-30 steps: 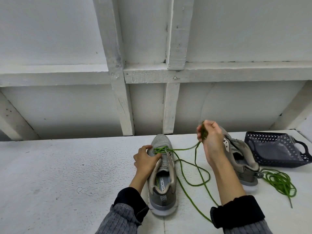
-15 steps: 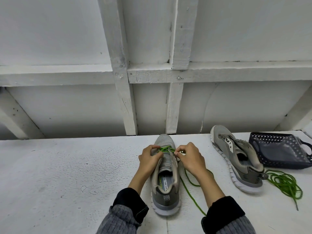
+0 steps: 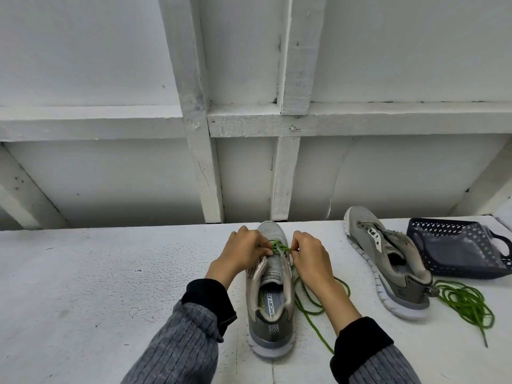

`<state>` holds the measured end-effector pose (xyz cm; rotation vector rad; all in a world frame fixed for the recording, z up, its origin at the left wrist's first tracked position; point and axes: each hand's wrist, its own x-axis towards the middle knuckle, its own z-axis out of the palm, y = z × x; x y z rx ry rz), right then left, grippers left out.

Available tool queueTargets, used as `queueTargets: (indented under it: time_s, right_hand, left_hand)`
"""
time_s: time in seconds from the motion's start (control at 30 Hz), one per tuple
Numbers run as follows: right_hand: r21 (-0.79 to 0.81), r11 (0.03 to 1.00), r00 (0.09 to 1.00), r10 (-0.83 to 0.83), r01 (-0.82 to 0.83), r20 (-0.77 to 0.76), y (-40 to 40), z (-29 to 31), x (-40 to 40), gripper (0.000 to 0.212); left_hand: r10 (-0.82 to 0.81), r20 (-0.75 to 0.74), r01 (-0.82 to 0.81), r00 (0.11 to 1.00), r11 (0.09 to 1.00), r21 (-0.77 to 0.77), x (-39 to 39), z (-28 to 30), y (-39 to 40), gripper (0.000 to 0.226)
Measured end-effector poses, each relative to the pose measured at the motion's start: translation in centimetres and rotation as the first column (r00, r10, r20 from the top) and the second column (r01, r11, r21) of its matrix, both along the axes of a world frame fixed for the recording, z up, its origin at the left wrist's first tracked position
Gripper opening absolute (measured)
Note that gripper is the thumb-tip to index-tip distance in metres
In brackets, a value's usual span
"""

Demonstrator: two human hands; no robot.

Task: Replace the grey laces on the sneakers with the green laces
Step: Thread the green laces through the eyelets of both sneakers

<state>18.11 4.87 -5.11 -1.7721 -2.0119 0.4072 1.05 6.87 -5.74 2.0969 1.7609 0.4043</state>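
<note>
- my left hand (image 3: 243,254): fingertips pinching the green lace (image 3: 278,247) at the lowest eyelets of the near sneaker (image 3: 270,295), which stands upright between my wrists.
- my right hand (image 3: 310,256): pinching the same lace just across from the left hand; which strand, i cannot tell.
- risk, uneven ends: the slack trailing on the worktop (image 3: 97,286) below my right wrist could pull through lopsided.
- risk, skipped or crossed eyelet: my fingers hide the holes.
- risk, snag: the loose loop may catch under the sole.
- second sneaker (image 3: 388,261): tipped, well right of my right hand, unlaced; spare green lace (image 3: 468,303) heaped beside its heel, near the basket (image 3: 457,245).
</note>
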Motion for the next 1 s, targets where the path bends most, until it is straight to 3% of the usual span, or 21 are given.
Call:
queueTargets:
  time_s: [0.3,0.4,0.5,0.67,0.77,1.0]
  right_hand:
    - [-0.234,0.963,0.97,0.08,-0.134,-0.228,1.2,0.0,0.5,0.02]
    - [-0.238,0.961,0.96,0.073,-0.14,-0.271,1.2,0.2,0.7,0.018]
    - [-0.227,0.966,0.969,0.066,-0.122,-0.236,1.3,-0.1,0.7,0.014]
    - [-0.118,0.993,0.999,0.006,-0.012,-0.053,1.0,-0.1,0.3,0.011]
    - [-0.021,1.0,1.0,-0.002,0.002,0.017,0.8,-0.1,0.3,0.013]
    - [0.105,0.994,0.999,-0.037,0.035,0.015,0.0,-0.6,0.2,0.009]
  left_hand:
    - [0.063,0.103,-0.064,0.993,0.998,0.003,0.3,0.1,-0.1,0.002]
    - [0.09,0.129,-0.089,0.988,0.996,-0.017,0.5,0.4,-0.2,0.009]
    - [0.11,0.142,-0.106,0.984,0.994,-0.035,0.6,0.3,0.0,0.02]
    - [0.124,0.165,-0.116,0.978,0.992,-0.058,0.8,0.0,0.1,0.016]
    - [0.144,0.282,-0.11,0.949,0.985,-0.133,0.3,-0.2,0.3,0.019]
    - [0.22,0.45,-0.19,0.866,0.976,-0.111,-1.3,-0.9,-0.2,0.025]
